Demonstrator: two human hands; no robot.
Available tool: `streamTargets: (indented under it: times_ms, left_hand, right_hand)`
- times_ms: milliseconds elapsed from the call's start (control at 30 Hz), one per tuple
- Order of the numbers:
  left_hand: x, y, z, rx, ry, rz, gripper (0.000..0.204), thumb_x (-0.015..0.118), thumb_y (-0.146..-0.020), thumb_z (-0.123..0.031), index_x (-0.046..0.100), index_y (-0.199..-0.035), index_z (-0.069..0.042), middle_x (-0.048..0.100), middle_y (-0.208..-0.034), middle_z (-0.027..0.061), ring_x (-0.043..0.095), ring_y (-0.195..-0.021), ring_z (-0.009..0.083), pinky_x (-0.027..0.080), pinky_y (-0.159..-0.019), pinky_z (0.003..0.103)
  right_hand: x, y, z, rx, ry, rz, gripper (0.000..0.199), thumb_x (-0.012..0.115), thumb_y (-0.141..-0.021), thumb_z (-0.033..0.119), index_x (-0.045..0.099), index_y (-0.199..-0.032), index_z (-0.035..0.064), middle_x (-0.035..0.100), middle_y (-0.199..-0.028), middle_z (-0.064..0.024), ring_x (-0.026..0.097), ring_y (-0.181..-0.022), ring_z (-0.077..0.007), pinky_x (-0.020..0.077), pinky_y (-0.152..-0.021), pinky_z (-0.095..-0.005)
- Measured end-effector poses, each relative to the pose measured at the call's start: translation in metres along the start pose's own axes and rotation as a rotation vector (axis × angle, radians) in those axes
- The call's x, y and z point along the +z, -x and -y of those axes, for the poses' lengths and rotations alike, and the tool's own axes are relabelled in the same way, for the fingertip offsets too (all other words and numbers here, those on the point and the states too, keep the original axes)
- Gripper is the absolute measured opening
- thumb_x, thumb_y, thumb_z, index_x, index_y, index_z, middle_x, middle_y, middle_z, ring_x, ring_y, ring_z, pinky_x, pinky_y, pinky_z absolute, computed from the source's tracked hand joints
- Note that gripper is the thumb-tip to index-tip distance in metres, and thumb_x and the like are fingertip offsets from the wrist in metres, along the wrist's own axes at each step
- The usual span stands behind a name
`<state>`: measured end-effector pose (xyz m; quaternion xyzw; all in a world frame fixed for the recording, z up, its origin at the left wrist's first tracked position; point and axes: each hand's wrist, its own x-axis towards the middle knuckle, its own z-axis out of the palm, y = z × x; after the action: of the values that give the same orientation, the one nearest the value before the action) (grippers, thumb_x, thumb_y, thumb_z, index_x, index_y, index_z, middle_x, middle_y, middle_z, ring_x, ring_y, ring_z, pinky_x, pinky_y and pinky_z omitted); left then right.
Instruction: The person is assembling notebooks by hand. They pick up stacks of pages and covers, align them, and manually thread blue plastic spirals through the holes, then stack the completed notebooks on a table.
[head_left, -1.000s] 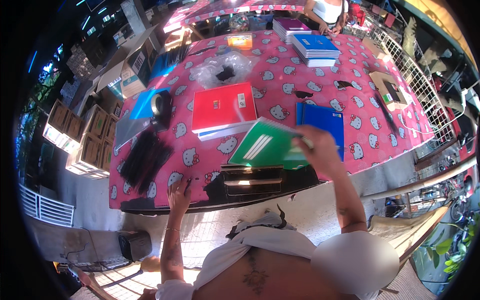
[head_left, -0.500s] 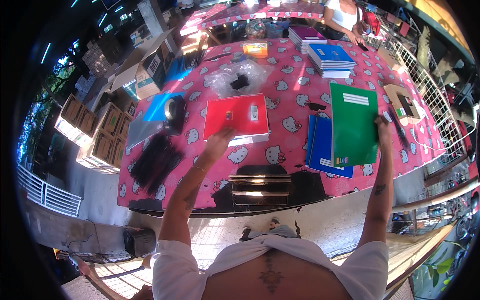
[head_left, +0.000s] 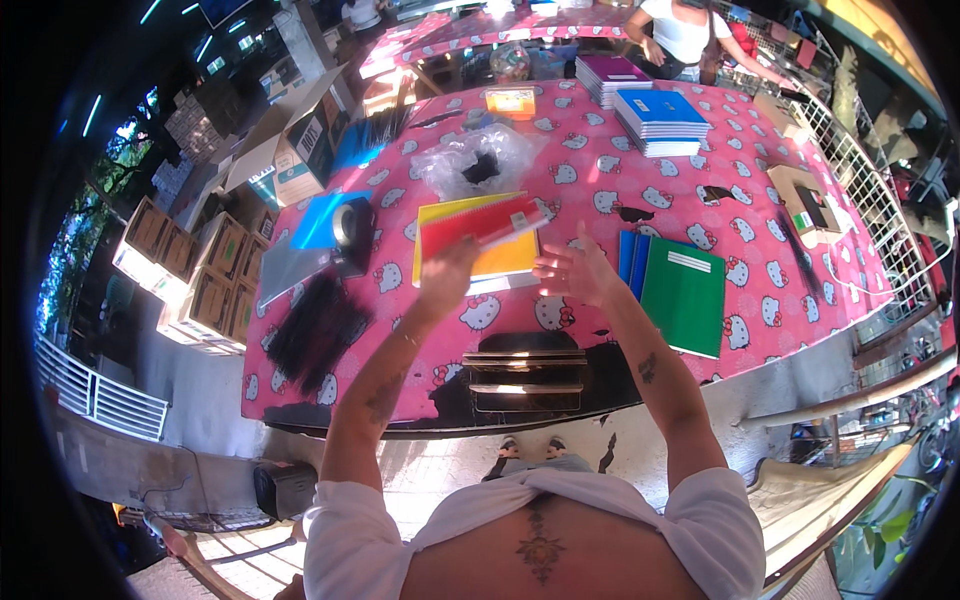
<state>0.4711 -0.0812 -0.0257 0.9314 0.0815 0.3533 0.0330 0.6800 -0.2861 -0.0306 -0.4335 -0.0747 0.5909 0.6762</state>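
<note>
The left hand (head_left: 447,272) pinches a red spiral notebook (head_left: 482,222), tilted, its long axis running from 8 to 2 o'clock above the bench (head_left: 600,180); the right hand (head_left: 575,272) hovers spread, empty

- Bare tablecloth (head_left: 610,195) centre-far: open passage.
- Left blocked: tape roll (head_left: 352,224), black bundle (head_left: 318,328).
- Right blocked: green notebook (head_left: 683,294).
- Far: plastic bag (head_left: 478,160).

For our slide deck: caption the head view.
Left hand lifts red notebook off yellow one; right hand open beside.
</note>
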Motion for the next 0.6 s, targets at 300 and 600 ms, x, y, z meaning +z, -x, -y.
streamTargets:
  times_ms: [300,600]
  left_hand:
    - [-0.043,0.049,-0.012,-0.514,0.474,-0.047,0.075,0.078,-0.080,-0.022,0.042,-0.145,-0.011,0.049,-0.142,0.0187,0.051,-0.128,0.0309,0.039,-0.107,0.047]
    - [-0.073,0.038,-0.047,-0.700,1.674,0.136,0.058,0.063,-0.083,0.006,0.049,-0.138,-0.008,0.066,-0.113,0.0032,0.061,-0.104,0.0125,0.047,-0.091,0.031]
  right_hand:
    - [0.035,0.059,-0.018,-0.433,0.441,0.199,0.048,0.065,-0.093,0.010,0.049,-0.138,0.0026,0.061,-0.123,-0.0057,0.060,-0.113,-0.0180,0.0471,-0.100,-0.0351]
    - [-0.036,0.155,-0.071,-0.779,0.660,-0.107,0.032,0.061,-0.096,-0.001,0.056,-0.127,0.0028,0.064,-0.115,0.0006,0.057,-0.107,-0.0065,0.0449,-0.095,-0.0265]
